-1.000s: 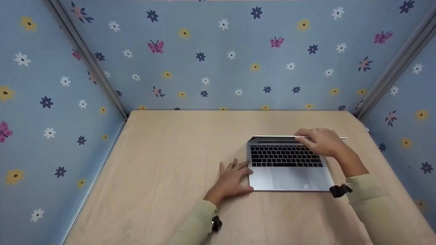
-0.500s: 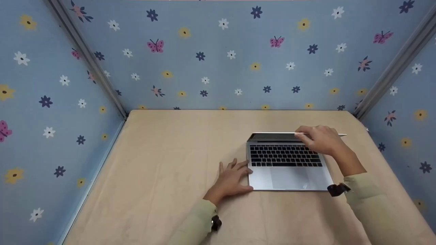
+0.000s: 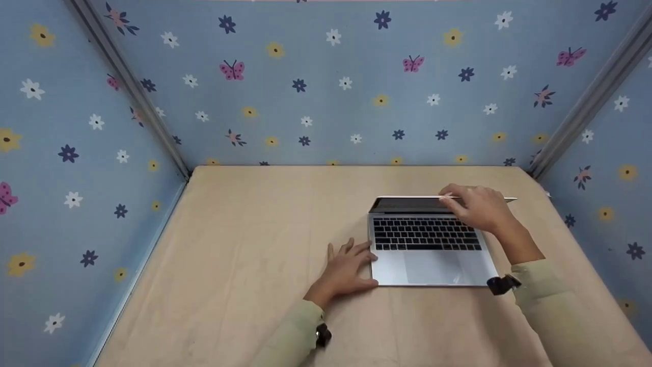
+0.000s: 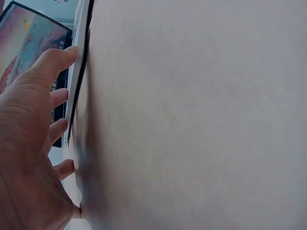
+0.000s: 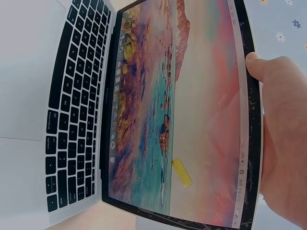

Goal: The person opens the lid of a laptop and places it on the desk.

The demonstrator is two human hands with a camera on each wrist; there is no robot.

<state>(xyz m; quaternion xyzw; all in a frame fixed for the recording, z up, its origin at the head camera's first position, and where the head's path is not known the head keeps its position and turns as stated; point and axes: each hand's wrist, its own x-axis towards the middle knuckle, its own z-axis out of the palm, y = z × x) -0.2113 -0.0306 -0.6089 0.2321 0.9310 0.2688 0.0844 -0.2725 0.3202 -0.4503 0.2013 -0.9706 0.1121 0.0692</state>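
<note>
An open silver laptop with black keys lies at the right of the table. My right hand pinches the top edge of its raised lid, thumb on the screen side. Lit with a colourful coast picture, the screen shows in the right wrist view; a small yellow strip appears on it. My left hand rests at the base's left side, fingers spread, thumb at the front corner. In the left wrist view the fingertips of that hand touch the base's thin edge.
A beige cloth covers the table. Blue panels with flowers and butterflies stand at the back and both sides, joined by grey posts. Dark wrist devices sit at both green sleeves.
The lid has tilted a little further back, its top edge moving away from me. My right hand has gone with it; the left hand has stayed in place.
</note>
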